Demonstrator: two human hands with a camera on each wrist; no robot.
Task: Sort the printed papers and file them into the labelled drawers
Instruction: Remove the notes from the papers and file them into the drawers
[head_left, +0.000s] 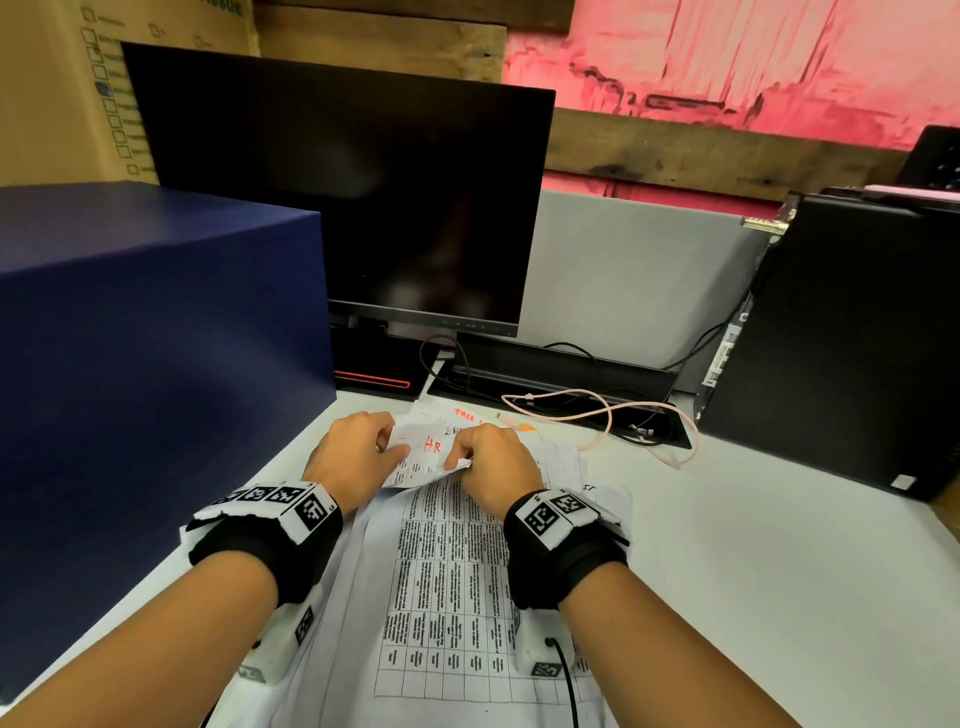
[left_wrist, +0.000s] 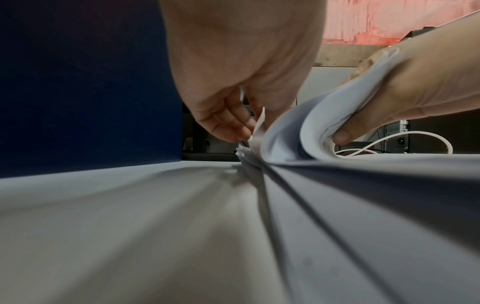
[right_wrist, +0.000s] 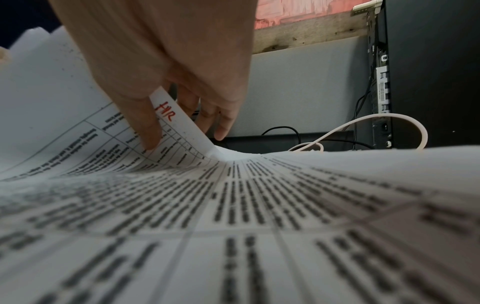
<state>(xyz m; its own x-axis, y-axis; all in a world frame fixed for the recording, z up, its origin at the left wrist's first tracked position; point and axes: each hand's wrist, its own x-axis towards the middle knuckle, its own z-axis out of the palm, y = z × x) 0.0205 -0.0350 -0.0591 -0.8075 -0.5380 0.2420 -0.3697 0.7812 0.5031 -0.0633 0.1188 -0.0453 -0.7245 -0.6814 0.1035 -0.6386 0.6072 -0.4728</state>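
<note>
A stack of printed papers (head_left: 447, 587) with tables of text lies on the white desk (head_left: 753, 545) in front of me. At the stack's far end the top sheets (head_left: 423, 457) are bent upward, and one bears "HR" in red (right_wrist: 166, 112). My left hand (head_left: 387, 447) pinches the edge of a sheet between thumb and fingers (left_wrist: 249, 133). My right hand (head_left: 462, 460) holds the curled-up sheets (left_wrist: 324, 123), with the thumb (right_wrist: 149, 131) on the printed face and the fingers (right_wrist: 221, 125) behind. No labelled drawer shows.
A large dark blue box (head_left: 156, 338) stands close on the left, beside the stack. A black monitor (head_left: 353, 197) stands behind the papers, and a black computer tower (head_left: 841, 338) is at the right. A pale cable (head_left: 597, 415) loops beyond the papers.
</note>
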